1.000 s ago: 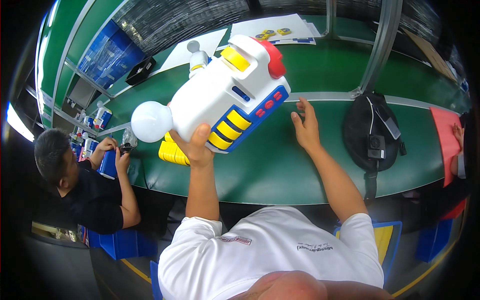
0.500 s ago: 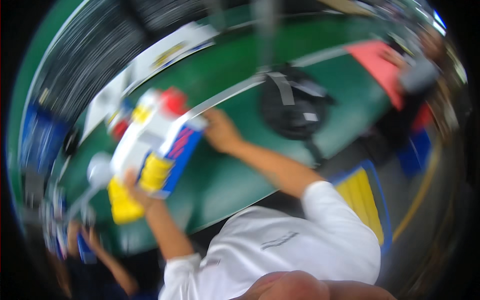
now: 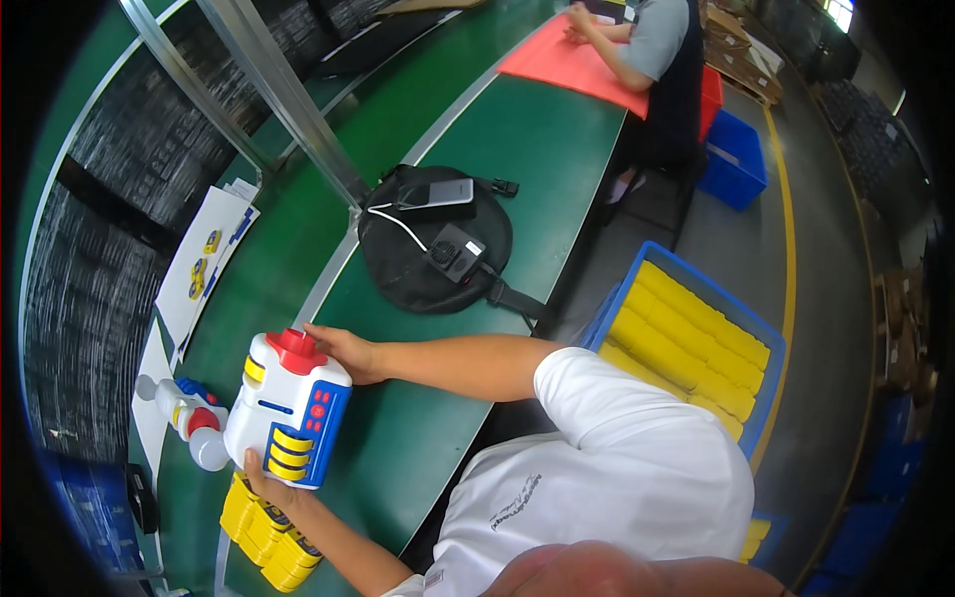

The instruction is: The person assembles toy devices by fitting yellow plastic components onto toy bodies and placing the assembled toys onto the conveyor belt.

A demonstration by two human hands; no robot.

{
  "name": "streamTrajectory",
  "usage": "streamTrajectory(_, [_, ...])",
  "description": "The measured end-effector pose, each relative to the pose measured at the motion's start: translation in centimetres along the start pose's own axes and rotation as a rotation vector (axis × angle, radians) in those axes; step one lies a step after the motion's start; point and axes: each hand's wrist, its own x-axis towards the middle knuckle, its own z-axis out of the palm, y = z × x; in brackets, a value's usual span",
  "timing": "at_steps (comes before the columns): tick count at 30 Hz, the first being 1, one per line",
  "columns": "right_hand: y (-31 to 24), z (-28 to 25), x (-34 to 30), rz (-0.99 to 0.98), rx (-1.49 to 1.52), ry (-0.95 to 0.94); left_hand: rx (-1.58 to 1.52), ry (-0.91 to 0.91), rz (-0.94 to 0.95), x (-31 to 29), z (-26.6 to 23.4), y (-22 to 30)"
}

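A white and blue plastic toy body (image 3: 284, 408), with a red cap-like top, red buttons and yellow curved strips, is held above the green table. Gripping its lower end is my left hand (image 3: 276, 486), thumb along the white side. My right hand (image 3: 343, 352) closes on the other end beside the red top; some of its fingers are hidden behind the toy. Just left of the body, a similar white toy piece (image 3: 189, 413) with red and blue parts lies near a pale round part (image 3: 208, 450). Yellow packs (image 3: 267, 535) are stacked beside my left hand.
A round black bag (image 3: 398, 267) with a cabled device lies on the green table (image 3: 537, 139). White sheets (image 3: 204, 234) lie at the far left, near metal posts (image 3: 284, 99). A blue crate (image 3: 771, 388) of yellow packs stands on my right. Another person (image 3: 662, 60) works at a red mat (image 3: 567, 60).
The view has swung, and the blur has cleared. Both hands keep hold of the toy body, which now stands more upright, with my right hand closer in by the red top.
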Motion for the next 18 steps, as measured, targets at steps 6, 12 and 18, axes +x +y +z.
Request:
streamTrajectory(6, [-0.3, 0.0, 0.7, 0.043, 0.043, 0.155, 0.250, 0.068, 0.489, -0.5, -5.5, -3.8])
streamTrajectory(12, [0.3, -4.4, 1.0, 0.131, 0.074, 0.083, 1.350, -0.314, 1.492, -4.8, 2.0, -1.6])
streamTrajectory(18, [0.9, -4.5, 1.4, 0.235, 0.144, 0.028, 1.440, -0.318, 1.669, -6.0, 2.5, -2.8])
